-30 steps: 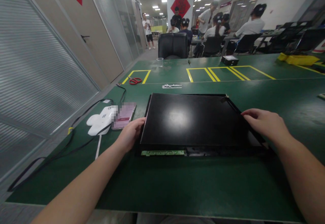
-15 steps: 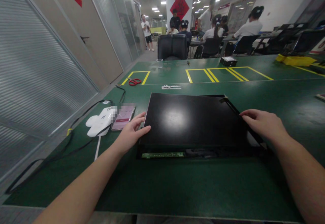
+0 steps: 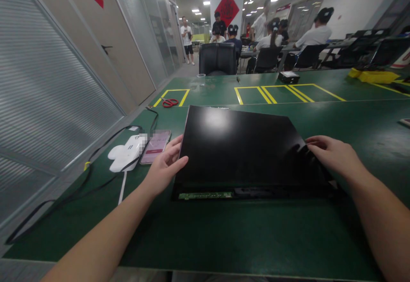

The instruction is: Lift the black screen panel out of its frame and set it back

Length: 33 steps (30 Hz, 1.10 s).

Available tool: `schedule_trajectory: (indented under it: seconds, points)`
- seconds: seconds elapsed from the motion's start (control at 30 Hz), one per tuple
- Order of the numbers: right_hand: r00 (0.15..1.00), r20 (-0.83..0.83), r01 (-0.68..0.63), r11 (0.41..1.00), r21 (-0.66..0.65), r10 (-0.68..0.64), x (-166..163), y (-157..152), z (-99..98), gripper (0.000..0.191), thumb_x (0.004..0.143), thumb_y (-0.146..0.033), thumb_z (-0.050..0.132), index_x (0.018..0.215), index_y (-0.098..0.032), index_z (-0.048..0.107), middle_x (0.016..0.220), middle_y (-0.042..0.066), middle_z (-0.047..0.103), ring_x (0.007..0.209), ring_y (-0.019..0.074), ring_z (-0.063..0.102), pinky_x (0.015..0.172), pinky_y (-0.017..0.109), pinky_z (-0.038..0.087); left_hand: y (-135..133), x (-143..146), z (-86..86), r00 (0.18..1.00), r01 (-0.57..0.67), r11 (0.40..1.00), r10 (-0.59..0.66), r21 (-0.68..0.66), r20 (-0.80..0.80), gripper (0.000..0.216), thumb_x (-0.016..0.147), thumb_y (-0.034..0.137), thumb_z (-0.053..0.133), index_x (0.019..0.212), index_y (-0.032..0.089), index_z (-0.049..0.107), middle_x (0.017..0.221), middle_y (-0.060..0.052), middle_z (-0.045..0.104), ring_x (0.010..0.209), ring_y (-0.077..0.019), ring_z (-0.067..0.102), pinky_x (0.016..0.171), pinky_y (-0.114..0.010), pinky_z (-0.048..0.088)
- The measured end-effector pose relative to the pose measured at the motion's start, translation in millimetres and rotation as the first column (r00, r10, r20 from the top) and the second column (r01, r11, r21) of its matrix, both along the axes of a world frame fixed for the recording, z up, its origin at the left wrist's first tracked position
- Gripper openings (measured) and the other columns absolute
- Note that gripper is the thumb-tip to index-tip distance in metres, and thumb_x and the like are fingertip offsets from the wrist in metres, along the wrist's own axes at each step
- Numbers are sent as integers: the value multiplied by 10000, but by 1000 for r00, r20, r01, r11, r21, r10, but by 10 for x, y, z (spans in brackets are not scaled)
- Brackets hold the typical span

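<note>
A black LCD panel (image 3: 237, 149) lies tilted in front of me, its far edge raised off a dark frame. Along its near edge shows a green circuit board strip (image 3: 205, 195) in the dark frame (image 3: 272, 193). My left hand (image 3: 166, 162) grips the panel's left edge, thumb toward its face and fingers around the side. At the right edge, my right hand (image 3: 333, 156) pinches the panel between thumb and fingers. The fingertips behind the edges are hidden.
Left of the panel, a phone (image 3: 156, 146) and a white power strip (image 3: 130, 154) with black cables lie on the green table (image 3: 256, 235). Farther back are red-handled scissors (image 3: 169, 102), a plastic cup (image 3: 201, 79) and a small black box (image 3: 288, 77). People sit and stand beyond.
The panel's far edge has risen, covering the frame corner and most of the white scraps behind it. Both hands have shifted slightly with its edges.
</note>
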State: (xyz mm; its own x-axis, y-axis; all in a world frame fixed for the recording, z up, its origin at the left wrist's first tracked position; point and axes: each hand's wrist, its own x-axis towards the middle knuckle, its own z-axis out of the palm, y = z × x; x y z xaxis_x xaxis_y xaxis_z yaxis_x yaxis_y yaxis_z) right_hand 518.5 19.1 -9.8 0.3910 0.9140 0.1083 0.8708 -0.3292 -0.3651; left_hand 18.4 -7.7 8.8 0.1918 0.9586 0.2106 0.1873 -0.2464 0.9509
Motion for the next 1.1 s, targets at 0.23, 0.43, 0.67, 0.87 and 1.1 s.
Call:
schedule_trajectory:
  seconds: [0.23,0.43,0.67,0.87,1.1]
  points:
    - [968,-228,114,993,13,-108,0,75,-12,374,723,-461,640,960,-202,770,1104,147,783,1097,356,689,945,441,515,-27,1,16,1000,0,994,3,110,-30,562,879,527,760,1350,224,710,1664,-114,398,1577,-386,270,1253,-508,327]
    - [928,-346,168,984,55,-139,-41,31,58,285,726,-400,678,918,-214,778,1111,107,783,1106,301,694,966,403,520,-5,-11,10,998,-41,990,47,133,-42,541,870,540,764,1301,214,730,1610,-122,459,1540,-389,340,1251,-516,323]
    - [408,-913,349,926,146,-10,-107,-125,322,235,614,-302,721,839,-244,758,863,53,767,845,268,732,706,387,621,36,-29,7,989,-118,991,113,56,94,462,845,496,765,1208,210,786,1583,-105,516,1540,-393,340,1257,-508,299]
    - [545,-830,523,725,447,119,130,-223,218,110,642,-213,745,745,-251,735,766,27,702,856,254,722,762,427,657,26,1,2,981,-115,993,117,-22,155,416,821,454,760,1149,204,819,1560,-100,559,1499,-388,410,1234,-489,332]
    - [366,-906,575,714,399,211,187,-223,112,99,617,-121,704,642,-210,667,650,18,630,527,186,610,491,399,614,130,-59,-105,988,-71,997,65,42,139,337,898,452,655,1059,217,834,1417,-103,684,1457,-334,483,1260,-477,290]
